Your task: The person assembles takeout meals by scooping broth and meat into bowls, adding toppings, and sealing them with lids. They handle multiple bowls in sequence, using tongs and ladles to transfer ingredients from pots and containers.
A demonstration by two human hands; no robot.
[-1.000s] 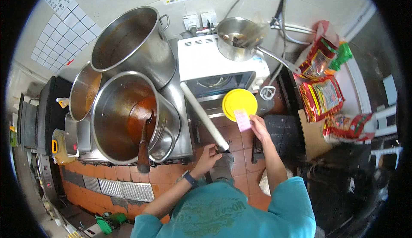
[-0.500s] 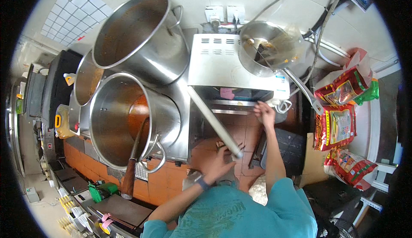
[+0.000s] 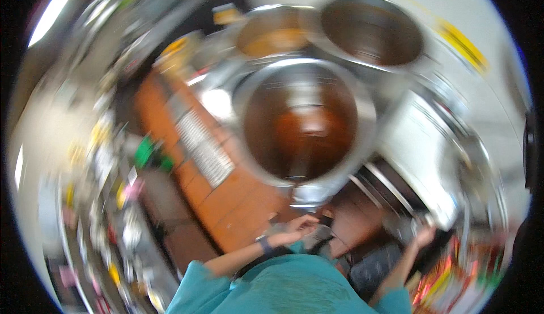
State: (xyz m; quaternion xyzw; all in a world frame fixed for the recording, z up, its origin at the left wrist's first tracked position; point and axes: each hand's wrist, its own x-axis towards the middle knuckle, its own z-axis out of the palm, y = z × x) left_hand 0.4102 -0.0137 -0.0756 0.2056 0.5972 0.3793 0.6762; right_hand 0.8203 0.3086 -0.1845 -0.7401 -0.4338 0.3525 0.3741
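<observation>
Near pot [image 3: 365, 110]: ahead of the left hand [image 3: 300, 226], sauce [image 3: 326, 127] inside
Far pots [image 3: 371, 22]: past it from that hand
Oven [image 3: 411, 138]: ahead of the right hand [image 3: 423, 235]
Bags [image 3: 450, 277]: behind and right of the right hand

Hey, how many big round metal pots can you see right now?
3: the front pot, mid-picture, reddish-brown inside; the back-left pot, orange inside; and the back-right pot, dark inside. The picture is badly blurred, so others may be hidden.

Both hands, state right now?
Left hand: blurred, can't tell open or closed; no held object visible.
Right hand: near oven, too blurred to tell grip.
</observation>
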